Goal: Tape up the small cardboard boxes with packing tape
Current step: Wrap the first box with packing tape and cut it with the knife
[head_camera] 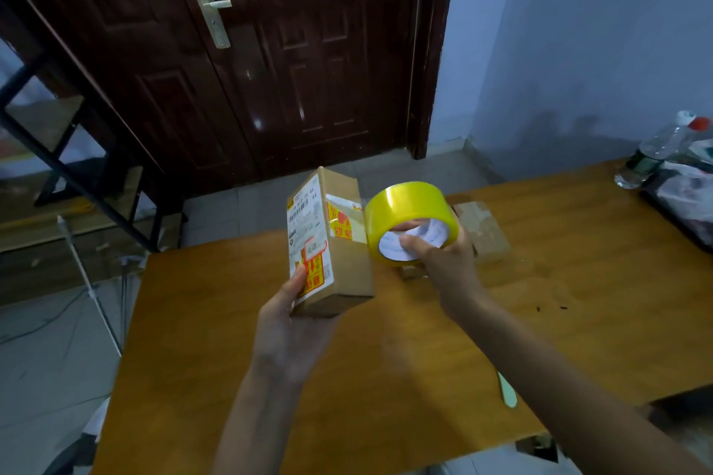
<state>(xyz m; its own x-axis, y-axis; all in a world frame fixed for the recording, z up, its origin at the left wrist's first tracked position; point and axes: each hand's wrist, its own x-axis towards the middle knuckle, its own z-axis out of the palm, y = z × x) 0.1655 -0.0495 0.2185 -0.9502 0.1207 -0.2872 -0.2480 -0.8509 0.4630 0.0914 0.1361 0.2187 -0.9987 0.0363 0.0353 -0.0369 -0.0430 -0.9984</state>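
Observation:
My left hand [287, 324] grips a small cardboard box [341, 266] from below, lifted above the table and tilted. The box carries a white shipping label and red-and-yellow stickers. My right hand [443, 262] holds a roll of yellow packing tape [405, 208], with the thumb and fingers reaching into its core. The roll sits right against the box's right side. A second small cardboard box [484, 229] lies on the table behind the roll, partly hidden by my right hand.
The wooden table [386, 378] fills the lower view. A pale green tool [507, 391] lies near its front right edge. Plastic bottles [656, 150] and a dark tray [679, 220] of items stand at the far right. A dark door [270, 50] and a metal rack [58, 150] lie beyond.

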